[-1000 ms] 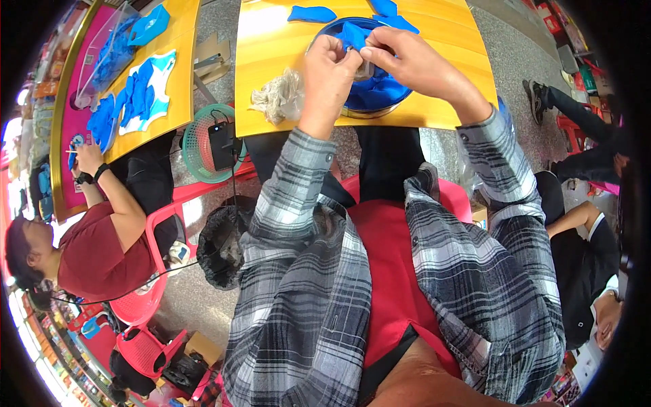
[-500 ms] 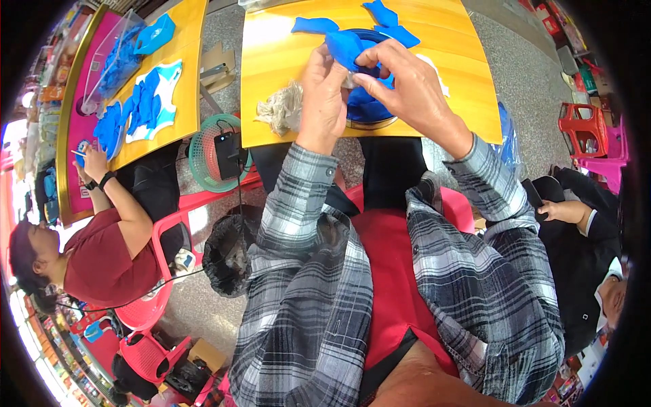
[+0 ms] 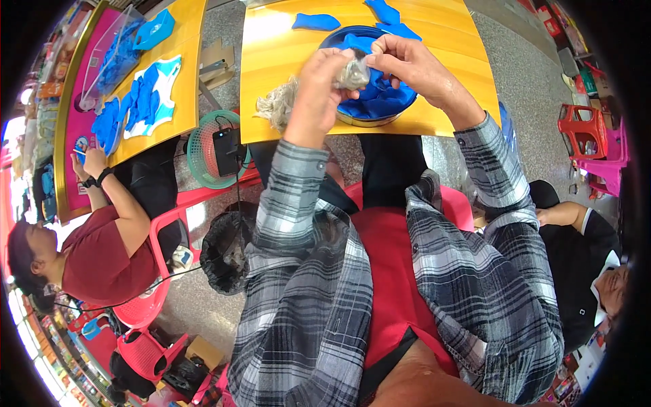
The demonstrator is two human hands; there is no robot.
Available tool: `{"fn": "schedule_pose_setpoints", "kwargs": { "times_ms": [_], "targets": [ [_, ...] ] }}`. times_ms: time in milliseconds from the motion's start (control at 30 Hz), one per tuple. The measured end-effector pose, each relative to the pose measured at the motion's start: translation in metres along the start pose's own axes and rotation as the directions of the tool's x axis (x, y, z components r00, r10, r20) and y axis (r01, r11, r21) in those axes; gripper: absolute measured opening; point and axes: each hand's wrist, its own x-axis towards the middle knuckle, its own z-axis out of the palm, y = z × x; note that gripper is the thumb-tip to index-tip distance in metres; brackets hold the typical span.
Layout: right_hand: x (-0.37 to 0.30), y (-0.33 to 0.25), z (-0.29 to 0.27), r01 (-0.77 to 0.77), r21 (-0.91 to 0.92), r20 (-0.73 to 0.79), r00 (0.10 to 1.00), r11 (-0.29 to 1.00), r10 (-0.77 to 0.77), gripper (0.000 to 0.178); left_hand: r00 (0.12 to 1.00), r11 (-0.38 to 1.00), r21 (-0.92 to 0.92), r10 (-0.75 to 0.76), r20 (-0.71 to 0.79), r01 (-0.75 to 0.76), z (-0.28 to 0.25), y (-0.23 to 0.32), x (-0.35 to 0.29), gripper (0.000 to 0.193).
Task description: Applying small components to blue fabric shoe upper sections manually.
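Observation:
My left hand [image 3: 322, 85] is closed around a small tuft of pale grey-beige fibrous material [image 3: 352, 74], held above the near side of a round basin [image 3: 369, 122]. My right hand [image 3: 410, 68] is beside it, thumb and forefinger pinched together at the tuft's edge; what lies between those fingertips is too small to make out. Blue fabric pieces [image 3: 380, 102] fill the basin below both hands. On the table to the left of my left wrist lies a larger heap of the same beige material [image 3: 277, 107].
Flat blue fish-shaped pieces [image 3: 316, 22] lie on the yellow table [image 3: 447, 54] beyond the basin. At a left table, a person [image 3: 102, 251] handles blue pieces. A black-lined bin [image 3: 227, 254] and green basket [image 3: 203, 152] stand on the floor. Another person [image 3: 576, 264] is at right.
The blue fish-shaped piece held up between my hands is no longer there. My left hand now shows the beige tuft, and my right hand has moved slightly, its fingers pinched.

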Motion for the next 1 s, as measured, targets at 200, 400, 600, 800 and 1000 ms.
{"fn": "schedule_pose_setpoints", "kwargs": {
  "times_ms": [200,400,600,800,1000],
  "targets": [
    [-0.001,-0.001,0.006,0.016,0.034,-0.051,0.999,0.999,-0.014,0.018,0.988,0.994,-0.109,-0.003,0.156,0.020,-0.008,0.007,-0.002,0.031],
    [0.001,-0.007,0.008,0.193,-0.129,0.031,0.981,0.973,-0.191,0.017,0.999,0.999,0.010,0.037,0.029,-0.038,-0.006,-0.001,0.007,0.019],
    [0.004,0.001,0.015,0.147,-0.108,-0.022,0.988,0.983,-0.150,0.021,0.965,0.936,0.266,0.254,-0.058,-0.230,-0.005,-0.018,0.019,0.019],
    [0.000,-0.002,0.018,0.150,-0.179,-0.175,0.968,0.972,-0.181,0.041,0.997,0.998,-0.059,0.014,0.072,-0.009,0.002,0.015,0.004,0.032],
    [0.004,0.002,0.018,0.191,-0.500,-0.148,0.942,0.845,-0.301,0.036,0.994,0.993,0.063,0.093,0.048,-0.096,0.002,0.025,0.003,0.036]
  ]
}}
